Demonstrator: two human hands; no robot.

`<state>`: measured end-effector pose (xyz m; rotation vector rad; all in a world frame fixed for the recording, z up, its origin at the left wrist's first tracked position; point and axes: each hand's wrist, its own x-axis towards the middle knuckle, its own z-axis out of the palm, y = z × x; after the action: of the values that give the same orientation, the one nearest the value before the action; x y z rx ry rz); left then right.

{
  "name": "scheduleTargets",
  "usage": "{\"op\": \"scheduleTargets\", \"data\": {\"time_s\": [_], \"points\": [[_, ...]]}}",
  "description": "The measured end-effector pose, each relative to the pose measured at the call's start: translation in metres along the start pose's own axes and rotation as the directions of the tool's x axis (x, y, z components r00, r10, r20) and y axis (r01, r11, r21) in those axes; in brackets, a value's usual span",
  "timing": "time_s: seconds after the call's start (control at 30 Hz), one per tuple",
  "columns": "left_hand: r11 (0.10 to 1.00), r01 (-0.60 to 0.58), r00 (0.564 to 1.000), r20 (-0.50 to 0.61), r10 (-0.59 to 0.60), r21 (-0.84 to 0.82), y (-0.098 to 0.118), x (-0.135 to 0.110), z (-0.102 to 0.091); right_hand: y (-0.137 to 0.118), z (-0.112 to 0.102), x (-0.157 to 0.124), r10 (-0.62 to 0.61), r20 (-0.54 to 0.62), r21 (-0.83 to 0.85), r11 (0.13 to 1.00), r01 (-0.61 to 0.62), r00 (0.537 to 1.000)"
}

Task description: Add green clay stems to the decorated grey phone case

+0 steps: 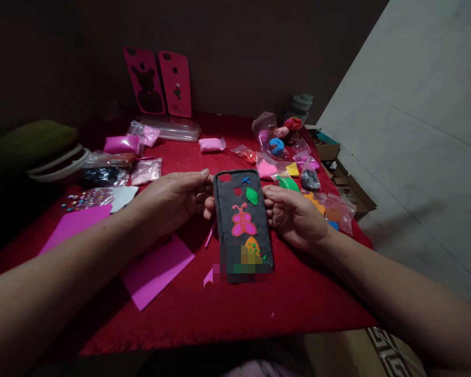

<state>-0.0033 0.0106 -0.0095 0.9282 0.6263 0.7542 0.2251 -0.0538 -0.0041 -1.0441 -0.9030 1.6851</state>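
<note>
A dark grey phone case is held upright over the red-covered table, tilted back a little. It carries a pink butterfly with orange outlines, a green leaf, a small blue cross and an orange shape with green dots. Its lower end is blurred out. My left hand grips the left edge, thumb near the top corner and fingers curled. Along the right edge, my right hand closes with thumb and bent fingers; its fingertips are partly hidden by the case.
Two pink phone cases lean on the back wall behind transparent cases. Small bags of coloured clay lie at the right. Packets, beads and magenta sheets are at the left. A cardboard box stands beyond the table's right edge.
</note>
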Motion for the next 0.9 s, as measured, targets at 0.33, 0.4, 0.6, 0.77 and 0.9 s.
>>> {"op": "scheduleTargets", "data": {"time_s": [0.33, 0.4, 0.6, 0.77, 0.9], "points": [[1.0, -0.002, 1.0, 0.01, 0.002, 0.023, 0.0004, 0.0004, -0.0008, 0.0014, -0.0002, 0.001, -0.008, 0.013, -0.024, 1.0, 0.008, 1.0], [1.0, -0.001, 1.0, 0.008, 0.0, 0.028, 0.0001, 0.0007, -0.0009, 0.0006, 0.0, 0.0006, -0.003, 0.008, -0.022, 1.0, 0.003, 1.0], [0.999, -0.012, 1.0, 0.006, 0.012, 0.037, -0.0001, 0.0002, -0.0003, -0.0009, 0.0007, -0.0006, 0.01, 0.013, -0.019, 1.0, -0.01, 1.0], [0.999, -0.013, 1.0, 0.02, 0.012, 0.039, 0.0011, -0.0004, 0.0003, -0.0004, 0.0016, -0.0001, -0.016, 0.007, -0.01, 1.0, 0.016, 1.0], [0.999, -0.017, 1.0, 0.016, 0.017, 0.034, 0.0016, -0.0015, 0.0012, 0.0003, 0.0031, -0.0001, -0.048, 0.032, 0.004, 0.999, 0.048, 0.998]]}}
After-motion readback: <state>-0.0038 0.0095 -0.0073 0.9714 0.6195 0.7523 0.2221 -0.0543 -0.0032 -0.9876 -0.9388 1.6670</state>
